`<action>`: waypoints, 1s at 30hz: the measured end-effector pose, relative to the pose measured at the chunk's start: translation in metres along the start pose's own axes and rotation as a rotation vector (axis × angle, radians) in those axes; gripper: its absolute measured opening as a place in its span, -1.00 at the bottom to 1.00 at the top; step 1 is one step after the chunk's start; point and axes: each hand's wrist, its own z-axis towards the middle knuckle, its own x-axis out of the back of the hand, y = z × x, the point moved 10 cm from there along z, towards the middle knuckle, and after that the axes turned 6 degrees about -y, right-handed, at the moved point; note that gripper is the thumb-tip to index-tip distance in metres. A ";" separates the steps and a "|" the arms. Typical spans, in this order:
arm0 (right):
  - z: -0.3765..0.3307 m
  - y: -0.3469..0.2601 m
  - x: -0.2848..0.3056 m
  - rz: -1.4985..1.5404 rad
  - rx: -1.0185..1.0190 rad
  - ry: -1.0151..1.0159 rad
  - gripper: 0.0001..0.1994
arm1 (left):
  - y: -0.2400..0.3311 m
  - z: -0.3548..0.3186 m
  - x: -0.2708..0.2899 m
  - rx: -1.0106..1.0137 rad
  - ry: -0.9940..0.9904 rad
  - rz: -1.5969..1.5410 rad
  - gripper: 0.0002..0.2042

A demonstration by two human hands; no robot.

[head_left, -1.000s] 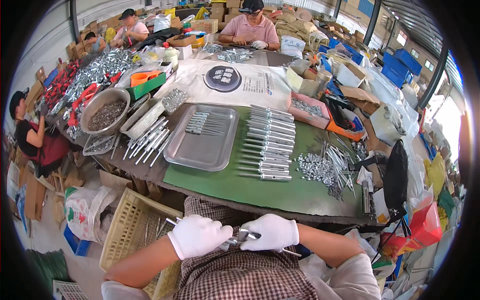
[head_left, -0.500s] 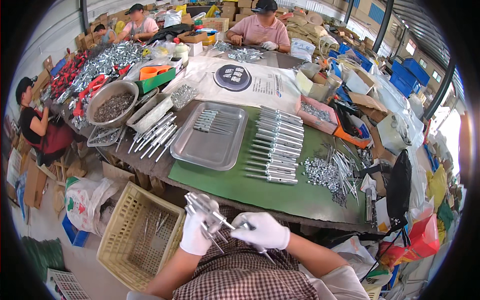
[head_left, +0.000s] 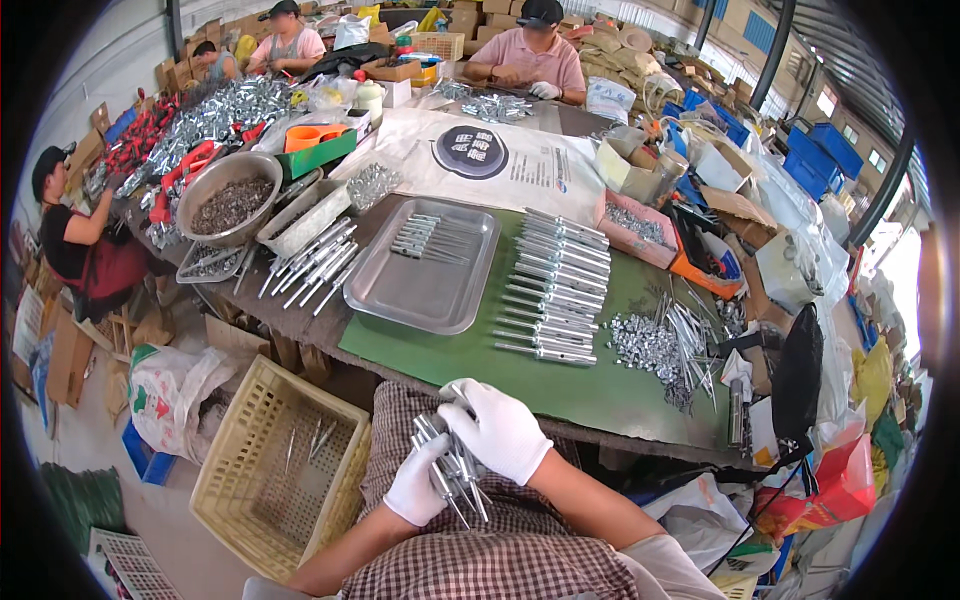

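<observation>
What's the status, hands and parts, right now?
Left hand and right hand, both gloved, clasp one bundle of metal rods over the lap. Yellow basket beside left knee, a few rods inside. Nothing between bundle and basket.

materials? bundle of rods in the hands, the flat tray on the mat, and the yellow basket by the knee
Rods: likely plated or polished steel, silvery with bright glints; both gloved hands, left and right, hold the bundle.
Tray: looks like stainless steel, dull grey sheen, rolled rim.
Basket: probably moulded plastic, uniform pale yellow lattice walls.
Gloves seem white knit fabric.
</observation>
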 end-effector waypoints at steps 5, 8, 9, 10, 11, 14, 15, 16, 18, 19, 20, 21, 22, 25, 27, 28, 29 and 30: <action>0.000 -0.020 0.029 -0.006 0.176 0.195 -0.82 | 0.001 0.001 -0.012 -0.007 -0.115 -0.066 -0.62; 0.006 -0.007 0.013 0.593 -0.042 -0.033 -0.82 | -0.003 0.002 -0.011 -0.004 -0.094 -0.142 -0.61; 0.005 -0.010 0.000 0.899 -0.087 -0.099 -0.80 | -0.005 0.004 -0.006 0.003 -0.147 -0.058 -0.70; 0.006 -0.011 -0.003 0.897 -0.086 -0.092 -0.80 | -0.008 0.005 -0.006 0.007 -0.152 -0.056 -0.70; 0.005 -0.007 -0.017 1.005 -0.142 -0.136 -0.80 | -0.013 0.006 -0.004 0.024 -0.133 -0.103 -0.66; 0.007 0.004 -0.046 1.020 -0.234 -0.148 -0.81 | -0.016 0.004 -0.016 -0.033 -0.473 -0.324 -0.51; 0.011 0.009 -0.045 0.937 -0.179 -0.086 -0.81 | -0.017 0.004 -0.015 -0.015 -0.359 -0.204 -0.49; 0.014 0.013 -0.044 0.856 -0.124 -0.028 -0.82 | -0.017 0.003 -0.010 0.001 -0.242 -0.083 -0.46; 0.016 0.017 -0.040 0.750 -0.084 0.015 -0.82 | -0.016 0.002 -0.011 0.000 -0.242 -0.055 -0.47; 0.017 0.015 -0.034 0.642 -0.044 0.053 -0.83 | -0.011 -0.001 -0.019 -0.034 -0.245 0.098 -0.51; 0.017 0.015 -0.033 0.642 -0.044 0.054 -0.83 | -0.007 -0.002 -0.025 -0.067 -0.247 0.251 -0.54; 0.017 0.010 -0.026 0.570 0.003 0.083 -0.83 | -0.008 -0.003 -0.028 -0.066 -0.249 0.251 -0.54; 0.018 0.002 -0.019 0.499 0.052 0.108 -0.83 | -0.009 -0.003 -0.027 -0.062 -0.231 0.264 -0.56; 0.014 -0.002 -0.003 0.607 -0.056 0.100 -0.83 | -0.010 -0.002 -0.019 -0.036 -0.219 0.210 -0.58; 0.012 -0.010 0.006 0.608 -0.047 0.101 -0.84 | -0.020 0.002 0.001 0.011 -0.180 0.023 -0.56; 0.010 -0.014 0.010 0.610 -0.040 0.108 -0.84 | -0.022 0.004 0.006 0.011 -0.181 0.023 -0.56; 0.008 -0.026 0.019 0.491 0.060 0.140 -0.82 | -0.028 0.005 0.011 0.059 -0.171 -0.075 -0.56; 0.007 -0.026 0.020 0.491 0.061 0.137 -0.82 | -0.035 0.004 0.016 0.107 -0.160 -0.174 -0.56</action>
